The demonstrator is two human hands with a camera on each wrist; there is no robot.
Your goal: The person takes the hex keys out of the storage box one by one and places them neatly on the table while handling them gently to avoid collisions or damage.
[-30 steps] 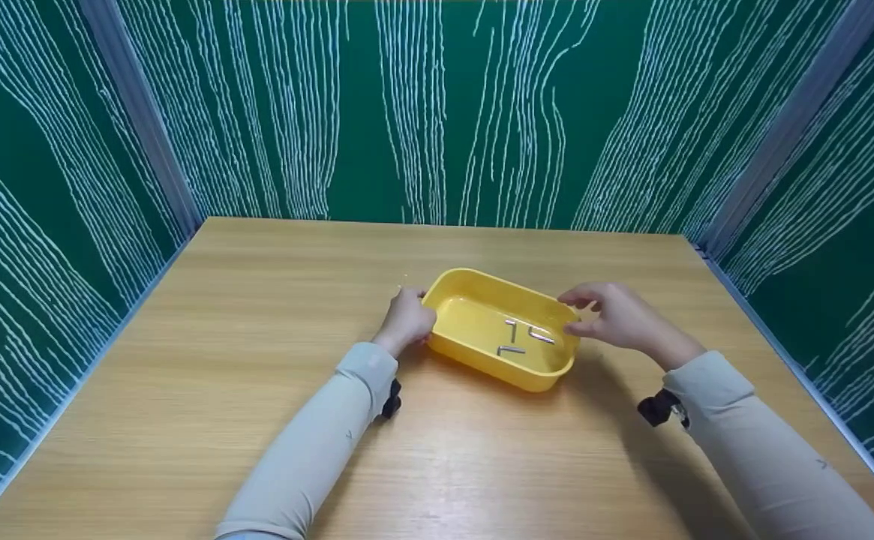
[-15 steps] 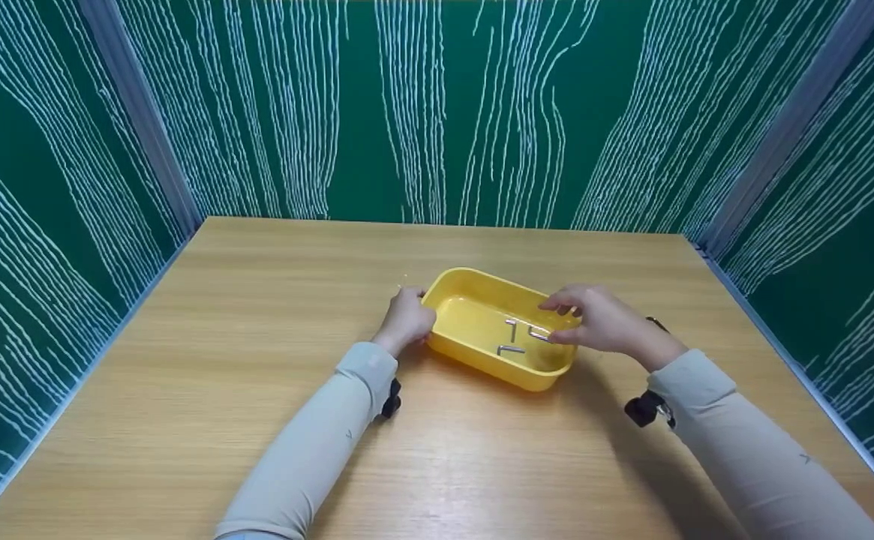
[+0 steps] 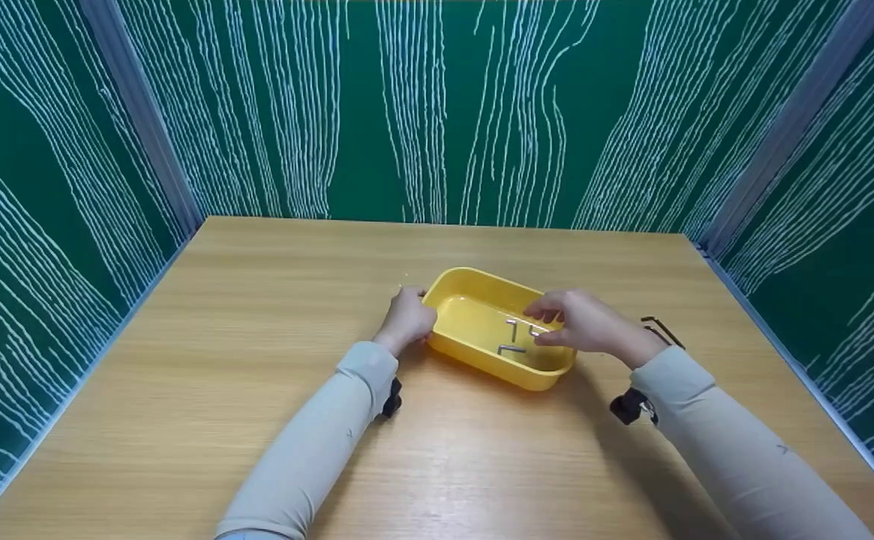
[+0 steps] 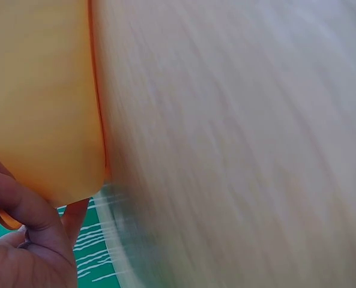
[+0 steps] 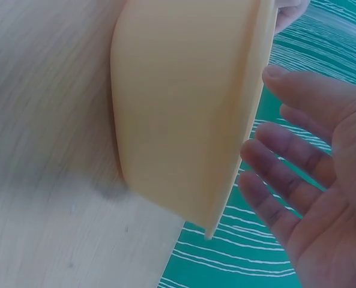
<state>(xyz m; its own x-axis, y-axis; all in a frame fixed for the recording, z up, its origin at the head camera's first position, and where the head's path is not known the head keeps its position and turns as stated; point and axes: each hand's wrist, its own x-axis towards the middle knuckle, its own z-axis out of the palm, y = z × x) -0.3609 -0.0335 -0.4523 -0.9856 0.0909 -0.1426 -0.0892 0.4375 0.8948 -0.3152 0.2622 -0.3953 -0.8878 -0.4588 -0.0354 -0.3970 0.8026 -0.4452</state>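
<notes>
Nearest, pale sleeves (image 3: 301,450) run out to both hands, with a dark wrist camera (image 3: 626,407) strapped below the right cuff and another below the left. The left hand (image 3: 406,321) grips the end of a yellow bin (image 3: 485,364), fingers curled round the rim; the bin stands on the bench (image 3: 294,300) between the two hands.

The right hand (image 3: 587,322) has moved inward over the last second: it was beside the bin's end and now reaches over that rim, while the left hand and bin keep their places. Its thumb stands apart from loosely bent fingers, with nothing visibly held. This seems to put three L-shaped metal pieces (image 3: 514,331) on the bin's floor within its reach. The right thumb overlaps the nearest one, though contact cannot be told.

In the way, the right hand covers part of that piece and the bin's end, and the bin's wall hides the pieces from both wrist views. Just past the right wrist, dark L-shaped pieces (image 3: 664,330) lie on the bench, more exposed as the arm shifts. Beyond both hands rises a green wall (image 3: 361,90) with white wavy lines.
</notes>
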